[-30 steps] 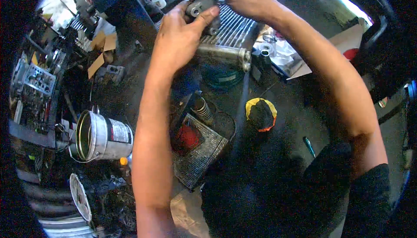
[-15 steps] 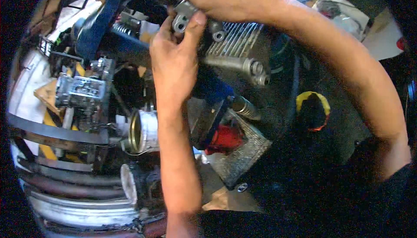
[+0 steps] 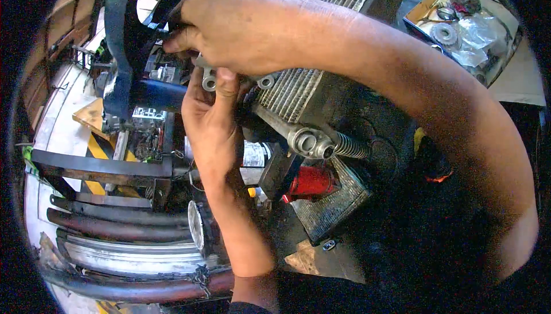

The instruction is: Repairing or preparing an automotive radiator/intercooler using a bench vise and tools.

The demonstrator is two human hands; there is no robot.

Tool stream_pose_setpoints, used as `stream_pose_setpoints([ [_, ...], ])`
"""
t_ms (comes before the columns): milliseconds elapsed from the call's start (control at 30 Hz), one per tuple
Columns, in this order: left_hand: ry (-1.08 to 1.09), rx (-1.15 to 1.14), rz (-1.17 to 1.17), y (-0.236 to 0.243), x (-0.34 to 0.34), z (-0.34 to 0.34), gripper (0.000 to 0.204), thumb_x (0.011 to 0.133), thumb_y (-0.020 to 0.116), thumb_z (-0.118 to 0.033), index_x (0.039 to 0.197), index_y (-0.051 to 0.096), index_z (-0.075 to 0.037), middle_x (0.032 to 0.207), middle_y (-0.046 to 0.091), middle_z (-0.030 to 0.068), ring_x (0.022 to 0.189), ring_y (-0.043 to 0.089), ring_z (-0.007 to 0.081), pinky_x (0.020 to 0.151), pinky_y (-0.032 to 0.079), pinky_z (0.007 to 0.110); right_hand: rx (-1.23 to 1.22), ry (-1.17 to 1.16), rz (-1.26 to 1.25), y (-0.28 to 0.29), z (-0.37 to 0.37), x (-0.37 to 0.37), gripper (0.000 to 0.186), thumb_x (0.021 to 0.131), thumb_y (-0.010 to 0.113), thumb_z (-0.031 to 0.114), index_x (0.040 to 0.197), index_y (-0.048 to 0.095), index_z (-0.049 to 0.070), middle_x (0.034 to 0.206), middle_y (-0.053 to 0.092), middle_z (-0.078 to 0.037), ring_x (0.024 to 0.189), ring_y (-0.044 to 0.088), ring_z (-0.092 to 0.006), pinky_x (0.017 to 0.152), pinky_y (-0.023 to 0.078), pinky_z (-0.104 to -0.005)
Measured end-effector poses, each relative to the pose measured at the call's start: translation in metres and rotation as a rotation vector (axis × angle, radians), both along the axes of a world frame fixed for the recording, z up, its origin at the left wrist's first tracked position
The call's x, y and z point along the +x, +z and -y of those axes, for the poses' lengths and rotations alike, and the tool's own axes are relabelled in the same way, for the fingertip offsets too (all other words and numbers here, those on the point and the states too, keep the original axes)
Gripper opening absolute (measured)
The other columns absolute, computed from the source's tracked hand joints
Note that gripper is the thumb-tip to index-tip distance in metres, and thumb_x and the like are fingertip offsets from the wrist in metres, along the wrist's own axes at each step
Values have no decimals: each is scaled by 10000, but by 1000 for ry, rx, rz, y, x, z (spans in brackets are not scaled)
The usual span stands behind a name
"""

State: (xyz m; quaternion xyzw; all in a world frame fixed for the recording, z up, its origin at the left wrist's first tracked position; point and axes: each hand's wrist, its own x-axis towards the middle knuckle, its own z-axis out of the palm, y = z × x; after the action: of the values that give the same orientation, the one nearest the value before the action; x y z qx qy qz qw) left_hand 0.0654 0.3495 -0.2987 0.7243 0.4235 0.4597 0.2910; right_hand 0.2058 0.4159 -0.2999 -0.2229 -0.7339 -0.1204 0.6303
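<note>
In my left hand point(image 3: 209, 116) is a grey metal bracket point(image 3: 209, 82) with a round hole, the thumb pressed along its near side. Directly above it, my right hand point(image 3: 235, 24) reaches across from the right with its fingers curled beside a dark upright metal frame point(image 3: 119, 44). What those fingertips grip is hidden behind the hand. A second round metal eye point(image 3: 266, 82) shows below the right wrist; whether it belongs to the bracket I cannot tell. Just beyond the hands stands a finned metal cooler point(image 3: 287, 96), with a round pipe fitting point(image 3: 310, 143) at its near end.
A red cylinder point(image 3: 313, 182) and a dusty finned panel point(image 3: 336, 211) lie below the cooler. Long metal tubes point(image 3: 126, 225) are stacked at lower left. A box point(image 3: 422, 13) with plastic bags and a ring-shaped part sits at far right. A blue bar point(image 3: 160, 93) crosses left of my hands.
Both hands have shifted left in the view with the bracket, and the right hand now covers more of it. My view has moved, bringing the dark frame and the box further into sight.
</note>
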Motion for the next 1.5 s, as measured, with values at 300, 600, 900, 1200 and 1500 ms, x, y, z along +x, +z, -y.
stream_pose_setpoints([
  [300,-46,-36,4,-2,-1,-1,475,909,632,-292,1199,502,60,1052,612,64,891,538,83,793,421,221,-56,-1,279,5,13,14,251,860,550,155,877,649,-75,770,610,-237,785,643,-367,698,516,-425],
  [600,-6,99,-34,-5,-1,-4,572,878,668,-321,1216,483,100,864,631,48,746,510,72,661,409,202,87,-181,327,2,12,16,323,883,515,176,1059,621,-73,881,597,-241,856,627,-337,766,492,-451],
  [900,36,118,-57,-3,7,3,552,857,691,-335,1175,532,88,804,647,35,687,516,67,628,426,217,-9,-92,211,2,22,22,290,906,493,155,1104,626,-10,973,610,-205,894,618,-338,849,475,-438],
  [1200,-23,123,-75,4,4,8,464,851,699,-312,1082,569,70,874,667,66,748,572,81,675,471,246,-300,147,12,-1,29,18,371,940,512,319,933,631,-33,819,642,-164,781,611,-246,750,454,-344],
  [1500,-34,191,-79,1,-3,2,504,823,715,-329,1089,584,79,880,678,120,808,592,113,737,482,288,-247,221,-16,-3,24,13,362,940,521,327,915,639,-14,779,644,-123,751,589,-178,743,456,-313],
])
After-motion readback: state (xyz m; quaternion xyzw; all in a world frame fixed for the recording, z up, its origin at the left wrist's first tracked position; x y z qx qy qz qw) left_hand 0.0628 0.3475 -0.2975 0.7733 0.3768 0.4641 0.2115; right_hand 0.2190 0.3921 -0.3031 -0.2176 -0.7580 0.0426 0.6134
